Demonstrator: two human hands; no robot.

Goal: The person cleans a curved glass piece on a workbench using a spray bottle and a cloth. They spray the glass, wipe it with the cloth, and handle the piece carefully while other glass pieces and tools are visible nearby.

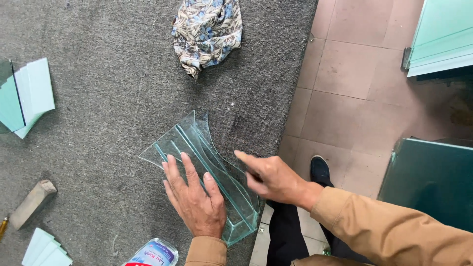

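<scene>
A clear glass piece (185,138), built of several panes with curved edges, lies on a grey carpeted table (108,98). My left hand (194,194) presses flat on top of its near half, fingers spread. My right hand (268,177) hovers at the glass piece's right side, its fingers pointing left toward the upper edge; it is blurred and nothing shows in it.
A crumpled patterned cloth (207,32) lies at the table's far edge. Small glass panes (29,93) are stacked at the left, more panes (47,249) at the bottom left. A stone block (32,203) and a bottle (150,253) lie nearby. Large glass sheets (433,177) stand on the tiled floor at right.
</scene>
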